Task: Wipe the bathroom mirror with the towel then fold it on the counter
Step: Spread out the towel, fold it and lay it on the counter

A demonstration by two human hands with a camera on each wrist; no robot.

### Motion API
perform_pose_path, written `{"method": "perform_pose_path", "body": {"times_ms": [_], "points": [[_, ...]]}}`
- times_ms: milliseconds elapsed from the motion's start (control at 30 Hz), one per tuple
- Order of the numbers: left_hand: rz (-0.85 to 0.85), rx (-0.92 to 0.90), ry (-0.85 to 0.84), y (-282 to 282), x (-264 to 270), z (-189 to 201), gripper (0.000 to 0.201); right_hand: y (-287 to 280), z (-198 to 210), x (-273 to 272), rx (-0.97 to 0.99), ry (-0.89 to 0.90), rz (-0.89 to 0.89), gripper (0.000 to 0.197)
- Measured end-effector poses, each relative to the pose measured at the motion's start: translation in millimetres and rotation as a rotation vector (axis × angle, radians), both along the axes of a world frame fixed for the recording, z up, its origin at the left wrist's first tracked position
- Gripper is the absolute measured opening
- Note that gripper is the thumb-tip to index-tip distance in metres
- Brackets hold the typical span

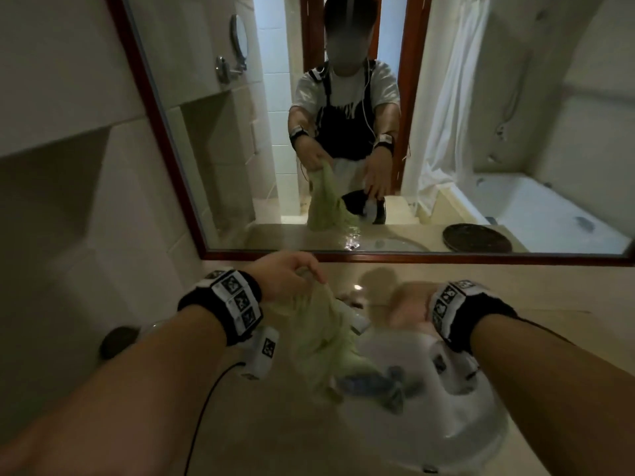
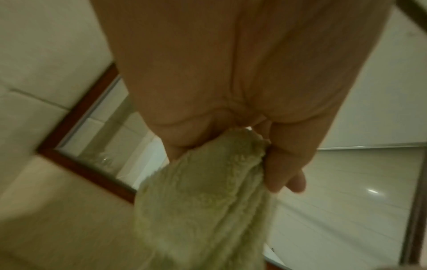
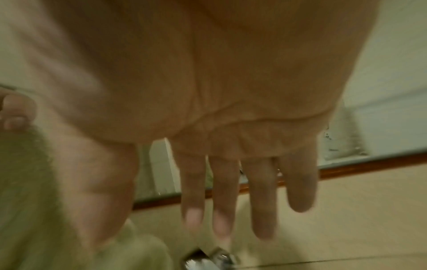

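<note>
We see the left hand [image 1: 287, 274] raised over the bench [image 1: 549, 297], just near of the mirror [image 1: 446, 132], its fingers [image 2: 286, 164] pinching the top of the pale green towel [image 1: 323, 334]. The towel hangs bunched from that grip, its lower end dangling over the white sink [image 1: 446, 424]. To its right, the right hand [image 1: 410, 305] is blurred in the head view; the right wrist view shows its fingers [image 3: 261, 197] straight and spread, holding nothing, close beside the towel, though we cannot tell whether they touch it. A chrome tap [image 3: 208, 259] sits just below those fingertips. On the far right of the bench the mirror reflects a dark round tray [image 1: 477, 237].
</note>
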State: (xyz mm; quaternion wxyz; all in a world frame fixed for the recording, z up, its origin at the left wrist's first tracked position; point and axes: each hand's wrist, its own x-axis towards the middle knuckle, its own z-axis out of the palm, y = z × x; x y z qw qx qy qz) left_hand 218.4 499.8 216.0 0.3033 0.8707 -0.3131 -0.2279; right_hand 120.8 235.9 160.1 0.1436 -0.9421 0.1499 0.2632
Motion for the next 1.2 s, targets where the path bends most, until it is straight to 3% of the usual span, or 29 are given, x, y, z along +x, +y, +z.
{"method": "perform_pose_path", "body": {"times_ms": [67,133,333,433,567,600,700,800,933,1067,1200], "points": [[-0.091,0.105,-0.046,-18.8,-15.0,21.4,0.024,6.8,9.4,1.9,0.206,-0.274,-0.03,0.064],[-0.147,0.153,-0.101,-37.9,-29.6,38.3,0.031,17.0,25.2,2.0,0.363,-0.372,0.029,0.073],[-0.091,0.179,-0.203,-57.3,-54.4,84.5,0.045,17.2,39.7,-9.8,0.927,-0.328,-0.043,0.034],[-0.084,0.219,-0.243,-53.6,-61.6,104.3,0.048,10.4,48.0,-16.0,1.11,-0.291,-0.061,0.022],[-0.051,0.193,-0.227,-49.1,-68.3,118.7,0.062,15.9,74.5,-18.3,1.3,-0.375,-0.095,0.005],[-0.036,0.196,-0.243,-49.3,-69.5,121.2,0.064,19.5,81.0,-17.0,1.334,-0.383,-0.113,0.01],[0.006,0.201,-0.344,-48.5,-68.7,125.3,0.061,30.9,100.0,-13.6,1.245,-0.389,-0.086,0.026],[0.046,0.28,-0.451,-40.7,-65.1,127.9,0.051,36.0,119.1,-8.9,1.147,-0.447,-0.07,0.007],[0.037,0.386,-0.497,-27.1,-60.2,124.0,0.034,39.9,144.0,3.2,1.1,-0.522,-0.071,0.014],[0.086,0.187,-0.486,-26.1,-62.7,125.6,0.034,61.3,154.3,6.8,1.12,-0.333,-0.002,0.034],[0.108,0.061,-0.506,-9.0,-55.1,136.5,0.039,79.6,150.3,10.8,1.209,-0.298,0.017,0.005]]}}
